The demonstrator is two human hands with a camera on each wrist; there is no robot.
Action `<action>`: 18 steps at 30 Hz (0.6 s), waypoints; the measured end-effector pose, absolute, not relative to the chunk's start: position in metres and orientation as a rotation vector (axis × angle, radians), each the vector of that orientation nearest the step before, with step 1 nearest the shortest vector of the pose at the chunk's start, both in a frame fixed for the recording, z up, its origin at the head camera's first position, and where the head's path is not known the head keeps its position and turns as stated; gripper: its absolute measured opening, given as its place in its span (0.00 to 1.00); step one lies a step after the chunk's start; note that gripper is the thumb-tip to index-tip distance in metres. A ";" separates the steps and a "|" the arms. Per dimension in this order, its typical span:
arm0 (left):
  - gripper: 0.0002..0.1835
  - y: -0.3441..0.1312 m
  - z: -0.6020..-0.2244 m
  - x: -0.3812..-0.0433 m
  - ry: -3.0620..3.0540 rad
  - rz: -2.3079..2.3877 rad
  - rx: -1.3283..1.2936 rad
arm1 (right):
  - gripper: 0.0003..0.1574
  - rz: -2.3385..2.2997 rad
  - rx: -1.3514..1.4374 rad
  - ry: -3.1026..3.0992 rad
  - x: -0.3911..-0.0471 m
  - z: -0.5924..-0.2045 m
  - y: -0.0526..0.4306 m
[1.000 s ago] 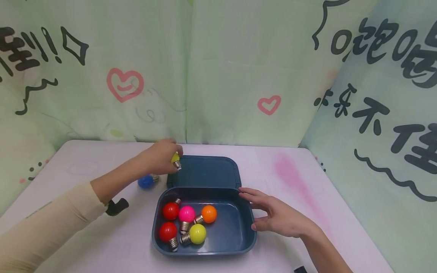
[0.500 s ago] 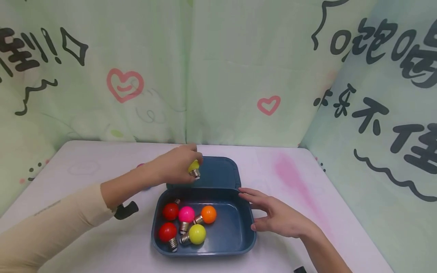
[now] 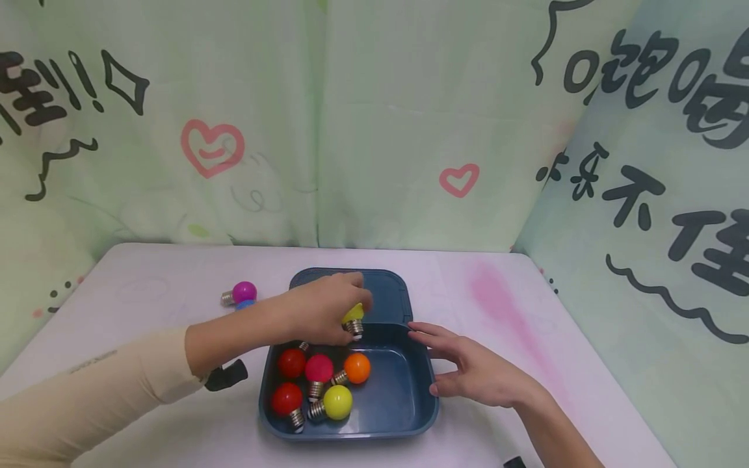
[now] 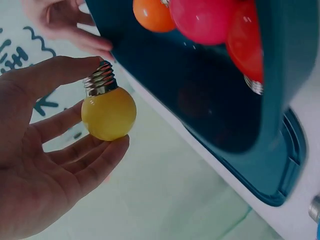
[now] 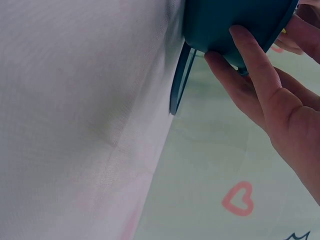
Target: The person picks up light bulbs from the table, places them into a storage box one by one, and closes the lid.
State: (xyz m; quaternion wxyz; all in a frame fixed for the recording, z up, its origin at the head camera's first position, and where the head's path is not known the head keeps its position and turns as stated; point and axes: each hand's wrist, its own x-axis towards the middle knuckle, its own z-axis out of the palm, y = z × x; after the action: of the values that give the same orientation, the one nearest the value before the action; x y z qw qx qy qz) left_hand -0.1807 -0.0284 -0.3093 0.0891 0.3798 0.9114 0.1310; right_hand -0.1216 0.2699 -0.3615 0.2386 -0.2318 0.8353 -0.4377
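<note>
Left hand (image 3: 328,309) grasping a yellow bulb (image 4: 108,114) above the rear part of a dark blue box (image 3: 400,393). The thumb tip meets the metal screw base and a fingertip bears on the globe (the left wrist view shows this grip most clearly); in the head view the base points downward. The right hand (image 3: 474,370) grasps nothing: its fingers, spread and slightly bent, touch the box at its right side.

Inside the box, grouped toward its left half, lie five bulbs: two red bulbs (image 3: 287,398), one behind the other at the left; a pink bulb (image 3: 318,368) beside the rear red one; an orange bulb (image 3: 357,368) to the right of the pink; and a second yellow bulb (image 3: 338,402) nearer the front. The box stands on a white table (image 3: 585,416), and its lid (image 3: 386,296) lies directly behind it. Left of the lid, a purple bulb (image 3: 244,292) and a blue bulb (image 3: 246,304) (the latter mostly hidden by the left forearm) rest on the table.
</note>
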 end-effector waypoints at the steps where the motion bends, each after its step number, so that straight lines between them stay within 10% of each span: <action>1: 0.22 -0.027 -0.310 -0.179 2.702 0.380 1.150 | 0.47 -1.200 -0.637 2.286 -0.122 -0.362 0.270; 18: 0.24 0.003 -0.316 -0.154 2.503 0.243 1.366 | 0.48 -1.209 -0.664 2.271 -0.121 -0.361 0.271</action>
State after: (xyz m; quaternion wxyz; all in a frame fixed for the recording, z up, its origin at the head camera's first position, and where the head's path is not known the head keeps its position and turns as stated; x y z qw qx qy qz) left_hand -0.1540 0.0029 -0.3164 0.1395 0.4727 0.8660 0.0840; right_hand -0.1206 0.2711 -0.3606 0.2397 -0.2427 0.8298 -0.4416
